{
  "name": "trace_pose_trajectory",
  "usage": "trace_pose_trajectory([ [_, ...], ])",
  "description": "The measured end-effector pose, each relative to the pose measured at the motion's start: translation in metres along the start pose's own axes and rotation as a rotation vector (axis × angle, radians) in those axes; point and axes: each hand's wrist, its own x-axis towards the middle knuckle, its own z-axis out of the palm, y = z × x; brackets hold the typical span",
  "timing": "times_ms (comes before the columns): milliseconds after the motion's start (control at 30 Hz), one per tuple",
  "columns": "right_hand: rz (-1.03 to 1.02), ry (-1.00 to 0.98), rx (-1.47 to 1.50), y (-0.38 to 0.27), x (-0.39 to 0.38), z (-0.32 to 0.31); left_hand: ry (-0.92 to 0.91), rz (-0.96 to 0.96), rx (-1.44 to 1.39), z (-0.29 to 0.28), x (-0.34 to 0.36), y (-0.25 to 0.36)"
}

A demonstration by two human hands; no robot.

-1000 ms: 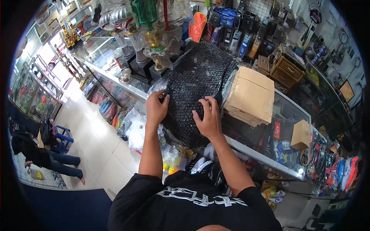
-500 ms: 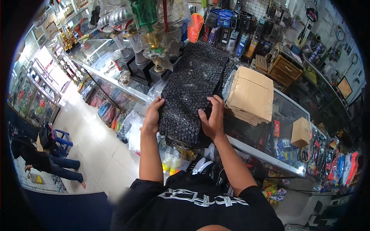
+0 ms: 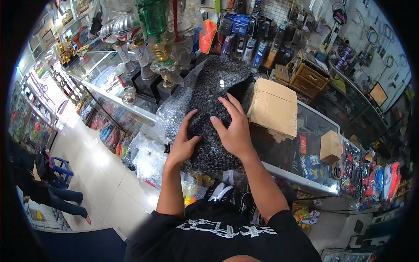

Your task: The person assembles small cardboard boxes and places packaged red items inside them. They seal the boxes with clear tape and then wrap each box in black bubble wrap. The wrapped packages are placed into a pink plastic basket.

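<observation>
Head view, black bubble wrap [image 3: 206, 94]: here it is, right in front of the person, heaped across the glass counter [image 3: 281, 153] and reaching its near edge; that spot looks chosen to suit both arms.
Left hand [image 3: 182, 146]: down on the near left part of the wrap, thumb and fingers apart, not clenched; it seems to steady that side, a light press rather than a grip.
Right hand [image 3: 233, 131]: spread wide on the right side, fingertips up by a lifted dark flap, thumb toward the middle; open, though whether the fingertips catch the flap I can't tell.
Clear bubble wrap [image 3: 171, 118]: bulging out along the left, against the black; how far it runs underneath is hidden.
Cardboard stack [image 3: 273, 107]: flat pieces piled just right of the wrap, probably set aside there to leave both hands room.
Small box [image 3: 330, 146]: farther right on the counter, well apart from the hands.
Trophies [image 3: 161, 52]: standing beyond the wrap to the left, some in clear plastic, likely against dust.
</observation>
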Motion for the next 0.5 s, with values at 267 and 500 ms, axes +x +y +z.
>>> trace_pose_trajectory([
  [267,0.008,0.034,-0.184,-0.025,0.017,-0.059,-0.194,-0.007,-0.109,0.046,-0.003,0.013],
  [500,0.063,0.176,-0.241,-0.030,-0.001,-0.122,-0.303,0.096,-0.180,0.097,0.013,0.034],
])
